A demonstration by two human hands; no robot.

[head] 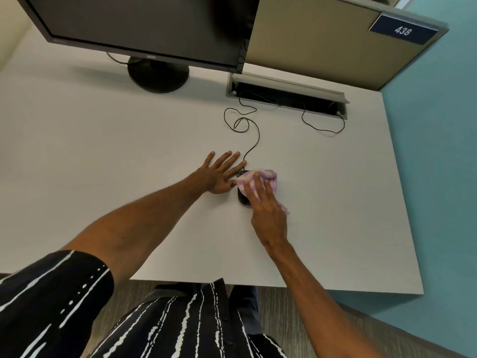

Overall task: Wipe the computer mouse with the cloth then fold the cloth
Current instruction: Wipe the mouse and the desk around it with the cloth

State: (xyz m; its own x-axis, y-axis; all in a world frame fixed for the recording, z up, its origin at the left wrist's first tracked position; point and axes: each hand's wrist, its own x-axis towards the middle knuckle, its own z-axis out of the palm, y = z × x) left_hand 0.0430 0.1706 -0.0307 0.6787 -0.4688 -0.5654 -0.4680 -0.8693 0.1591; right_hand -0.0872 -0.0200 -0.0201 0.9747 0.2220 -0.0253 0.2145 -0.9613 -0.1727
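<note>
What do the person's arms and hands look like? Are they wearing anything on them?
Both hands, left hand and right hand, are bare: no gloves, rings or watch show. The forearms are bare too. The left arm has a short dark sleeve with wavy white stripes and dots, matching the shirt. The right sleeve is out of view.

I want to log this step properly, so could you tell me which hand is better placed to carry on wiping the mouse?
The right hand. It already presses the purple cloth onto the black mouse, while the left hand lies flat and empty on the desk beside the mouse, steadying it.
</note>
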